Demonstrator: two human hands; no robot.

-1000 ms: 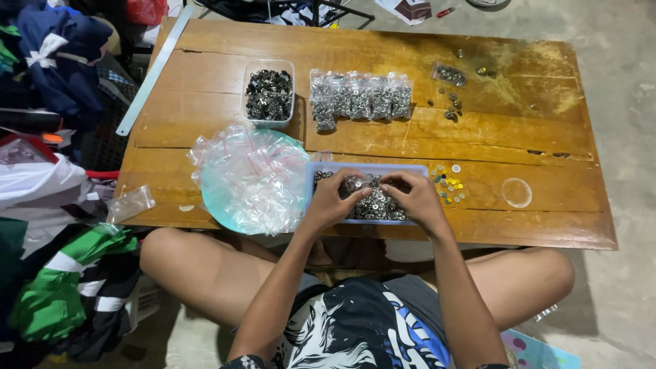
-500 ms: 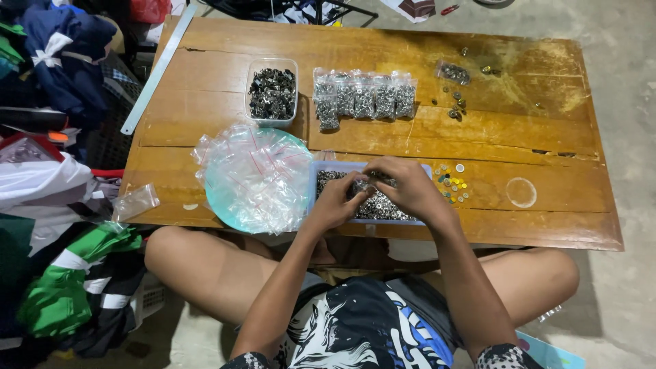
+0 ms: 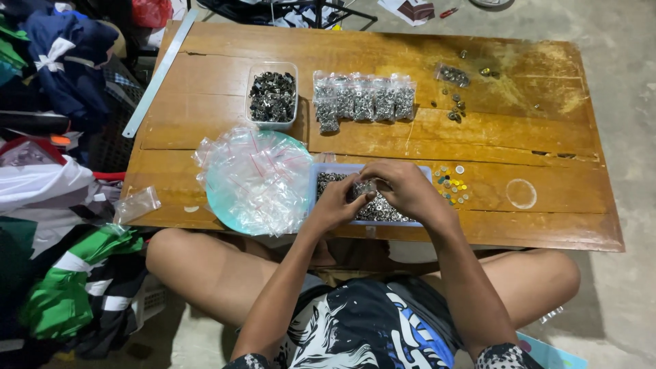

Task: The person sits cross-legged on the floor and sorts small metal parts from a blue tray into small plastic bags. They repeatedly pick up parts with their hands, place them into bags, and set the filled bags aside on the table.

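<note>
A pale blue tray (image 3: 316,179) full of small metal pieces sits at the near edge of a low wooden table (image 3: 519,137). Both my hands are over it. My left hand (image 3: 337,203) and my right hand (image 3: 402,186) meet fingertip to fingertip above the tray, pinching something small that I cannot make out. A turquoise plate (image 3: 219,205) piled with small clear zip bags (image 3: 256,174) lies just left of the tray.
Farther back stand a clear box of dark metal parts (image 3: 272,96) and a row of filled small bags (image 3: 363,102). Loose coloured and metal bits (image 3: 451,186) lie right of the tray. Clothes (image 3: 61,205) are heaped on the floor at left.
My hands have drawn closer together over the tray, the right one shifting left and up. The view has also tilted slightly.
</note>
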